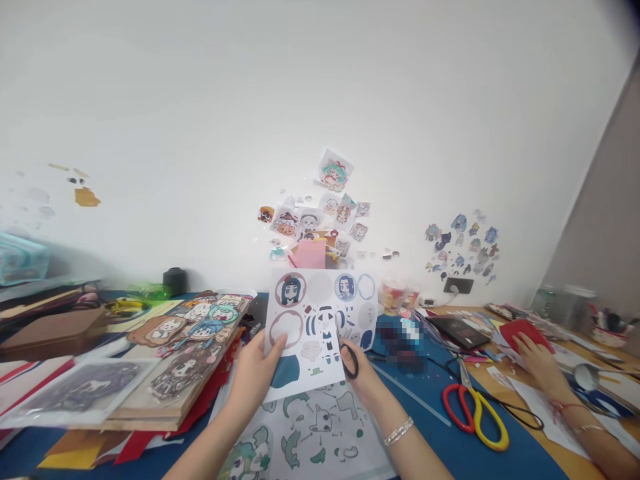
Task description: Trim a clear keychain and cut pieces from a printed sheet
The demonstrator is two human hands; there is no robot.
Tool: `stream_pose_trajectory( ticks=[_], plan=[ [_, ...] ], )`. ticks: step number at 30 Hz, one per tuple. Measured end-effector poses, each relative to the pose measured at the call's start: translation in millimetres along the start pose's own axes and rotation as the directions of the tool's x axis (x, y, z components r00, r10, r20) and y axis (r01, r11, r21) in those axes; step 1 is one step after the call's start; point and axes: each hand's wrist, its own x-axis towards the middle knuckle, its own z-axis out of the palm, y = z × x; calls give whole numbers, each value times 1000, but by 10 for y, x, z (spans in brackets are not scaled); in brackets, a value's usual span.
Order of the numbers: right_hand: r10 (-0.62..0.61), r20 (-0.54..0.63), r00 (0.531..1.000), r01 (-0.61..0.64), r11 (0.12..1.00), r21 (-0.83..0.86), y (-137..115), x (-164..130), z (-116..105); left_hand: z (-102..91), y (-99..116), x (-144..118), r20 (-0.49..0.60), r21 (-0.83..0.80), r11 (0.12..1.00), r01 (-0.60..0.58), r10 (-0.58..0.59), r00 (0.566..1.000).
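White wall (pixel 200 133) fills the upper frame, dotted at centre and right with small illustrated cutouts (pixel 333 173); below it a blue mat (pixel 425 427) covers part of a wood-toned table. At the centre of the frame, a printed sheet (pixel 311 330) is held up above the mat. Cutting looks to be at an early stage: the sheet's right part bends back as if partly split from the rest, though the exact cut line is hard to make out. Most printed shapes remain on it, including 2 round portraits along the top, plain discs, rings and small dark blue clothing pieces. The left hand (pixel 257 367) pinches the sheet's lower left, thumb in front. The right hand (pixel 367 383) has its fingers wrapped around black-handled scissors (pixel 351 365), set against the paper; their blade gap cannot be told. The paper is thin, matte and slightly curved. Beneath lies another sheet (pixel 313 437) with green shapes, apparently whole. Glossy clear film covers flat figures on the board stack (pixel 145 417) at left. Smooth plastic loops, red and yellow, form the handles of other scissors (pixel 477 407) at lower right.
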Motion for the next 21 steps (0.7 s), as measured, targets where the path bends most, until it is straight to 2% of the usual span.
stream_pose_trajectory(
  ticks=[12, 21],
  plan=[
    [-41, -17, 999, 41, 999, -28, 4, 21, -34, -14, -18, 5, 8, -28, 1000, 8, -8, 1000],
    [-8, -59, 998, 6, 999, -36, -3, 6, -36, -10, 2, -3, 36, -26, 999, 37, -36, 999]
  ],
)
